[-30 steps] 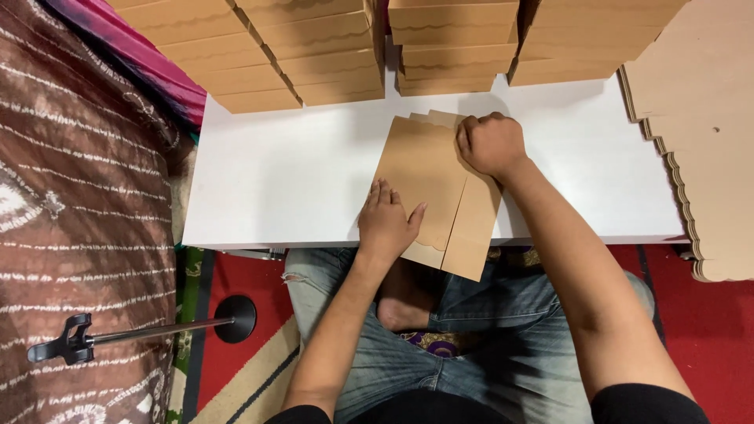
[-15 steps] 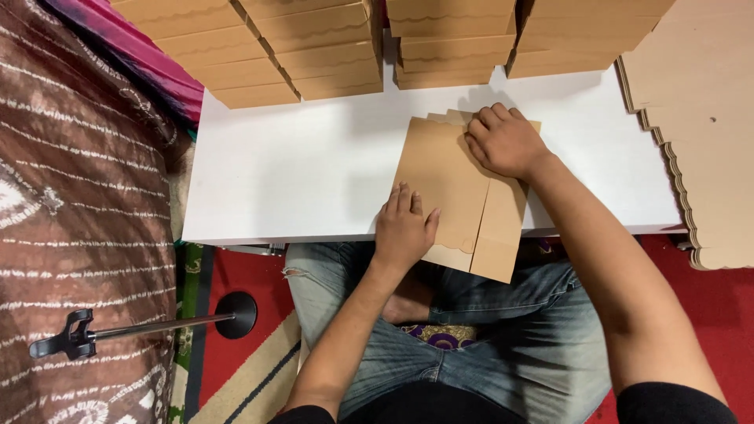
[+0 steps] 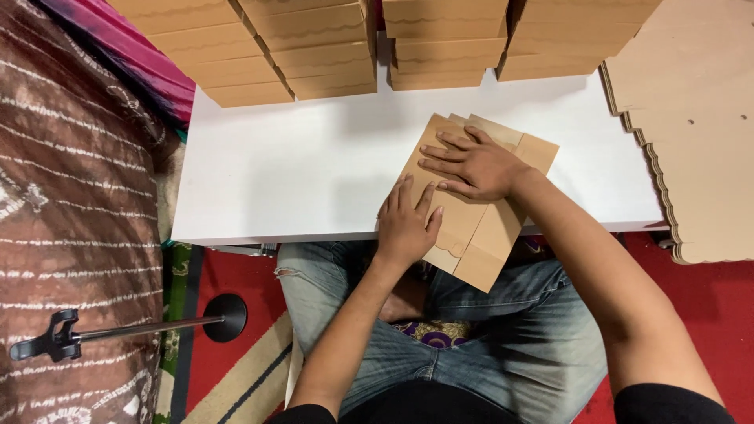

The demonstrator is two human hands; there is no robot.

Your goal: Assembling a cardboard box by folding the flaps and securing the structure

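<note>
Desk: white desk [image 3: 298, 173], finished box stacks [image 3: 330, 47] behind the flat box.
Hands: left hand [image 3: 407, 224] and right hand [image 3: 475, 166] press open-palmed on flat box [image 3: 487, 235].
Progress: box not yet shaped.

bright, even light from overhead; the white table [image 3: 298, 173] is lit without glare, with soft shadows just beside the right hand [image 3: 475, 166]. sharp focus, slight stretch at the edges.

A low white rectangular table [image 3: 283, 173] stands over a red patterned carpet [image 3: 236, 369]. Stacks of flat brown cardboard boxes [image 3: 330, 47] line its far edge, and a pile of scallop-edged cardboard sheets [image 3: 699, 118] lies at the right. A brown fabric with white stripes [image 3: 71, 196] covers the left side, beside a black stand with a round base [image 3: 118, 330].
</note>
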